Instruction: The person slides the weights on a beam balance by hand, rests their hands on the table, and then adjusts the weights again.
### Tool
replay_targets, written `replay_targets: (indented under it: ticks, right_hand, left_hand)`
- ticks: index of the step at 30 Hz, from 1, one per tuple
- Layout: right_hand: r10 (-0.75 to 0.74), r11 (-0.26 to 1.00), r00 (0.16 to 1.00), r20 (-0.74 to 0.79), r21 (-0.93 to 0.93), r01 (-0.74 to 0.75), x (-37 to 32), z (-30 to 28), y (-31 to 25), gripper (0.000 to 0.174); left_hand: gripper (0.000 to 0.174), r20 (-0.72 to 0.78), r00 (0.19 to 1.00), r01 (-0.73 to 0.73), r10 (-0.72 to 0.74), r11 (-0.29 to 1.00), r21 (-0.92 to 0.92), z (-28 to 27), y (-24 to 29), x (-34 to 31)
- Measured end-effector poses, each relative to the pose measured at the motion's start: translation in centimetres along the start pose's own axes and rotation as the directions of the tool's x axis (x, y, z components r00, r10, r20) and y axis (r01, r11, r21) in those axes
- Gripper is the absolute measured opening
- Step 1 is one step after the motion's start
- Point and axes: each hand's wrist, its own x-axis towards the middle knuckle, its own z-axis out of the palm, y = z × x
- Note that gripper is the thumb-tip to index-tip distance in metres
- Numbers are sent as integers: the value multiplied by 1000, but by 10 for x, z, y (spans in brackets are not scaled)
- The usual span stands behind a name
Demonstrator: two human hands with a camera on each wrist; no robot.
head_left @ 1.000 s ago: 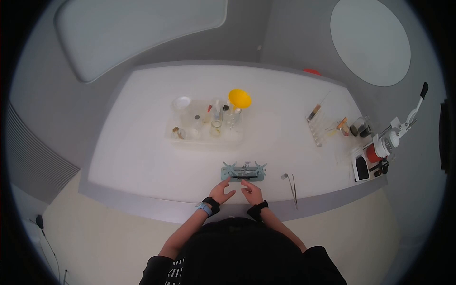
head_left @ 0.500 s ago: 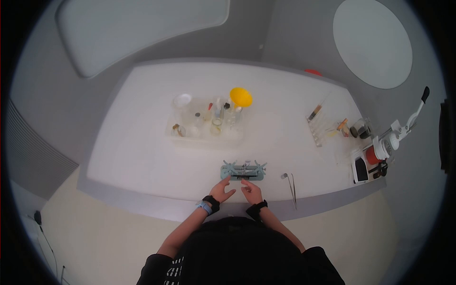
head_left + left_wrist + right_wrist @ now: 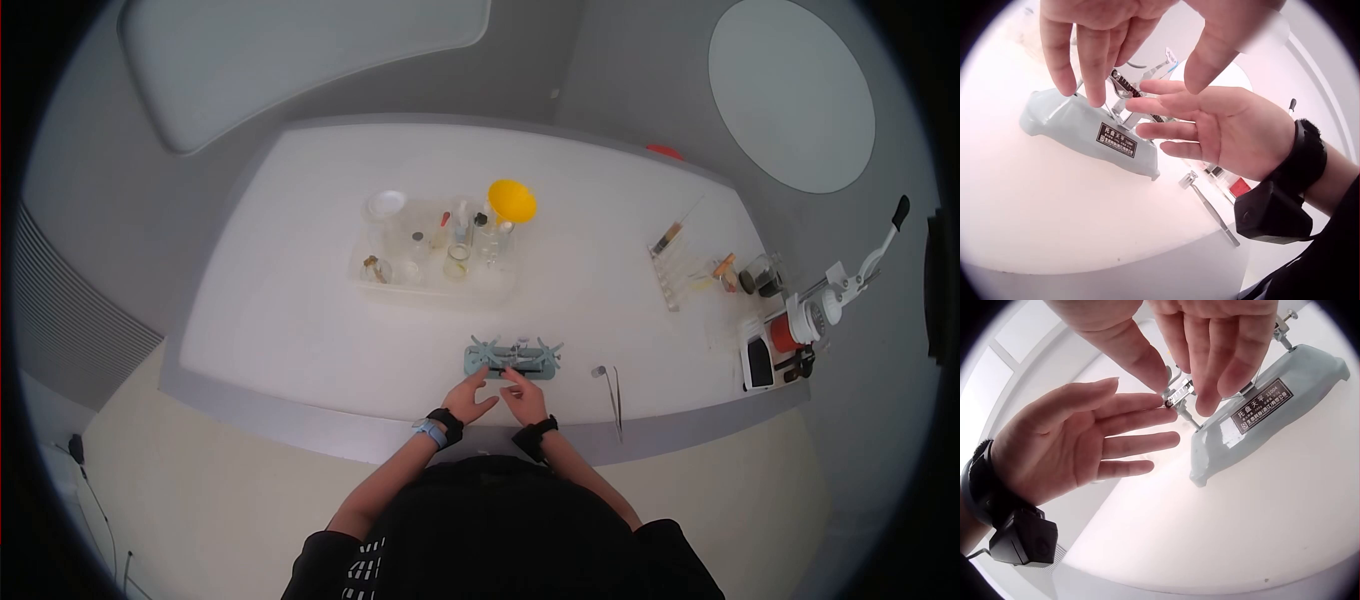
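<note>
A pale blue-green tray balance (image 3: 509, 363) with a dark nameplate (image 3: 1117, 141) stands near the front edge of the white table. Its upper parts are partly hidden behind my fingers in both wrist views. My left hand (image 3: 465, 400) is at its front left, fingers extended, with the fingertips right at the graduated beam (image 3: 1180, 394). On the other side, my right hand (image 3: 524, 400) reaches in with fairly straight fingers, which overlap the front of the balance in the head view. Both palms face each other, and neither hand shows anything held.
Tweezers (image 3: 618, 405) and a small metal weight (image 3: 599, 371) lie to the right. Behind stands a clear bin (image 3: 440, 297) of glassware with a yellow funnel (image 3: 512, 202). At the right are a test-tube rack (image 3: 662, 280), jars, and a white lever press (image 3: 800, 322).
My right hand has shifted slightly left and forward, its fingertips now closer to the middle of the balance. The left hand stays nearly in place, and the head view has tilted a little.
</note>
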Motion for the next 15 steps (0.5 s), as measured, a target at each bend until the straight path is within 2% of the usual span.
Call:
replay_targets:
  ticks: [15]
  right_hand:
    - [15, 1000, 1000, 24, -17, -15, 5, 4, -1, 44]
  left_hand:
    - [62, -3, 1000, -9, 9, 1000, -18, 1, -1, 3]
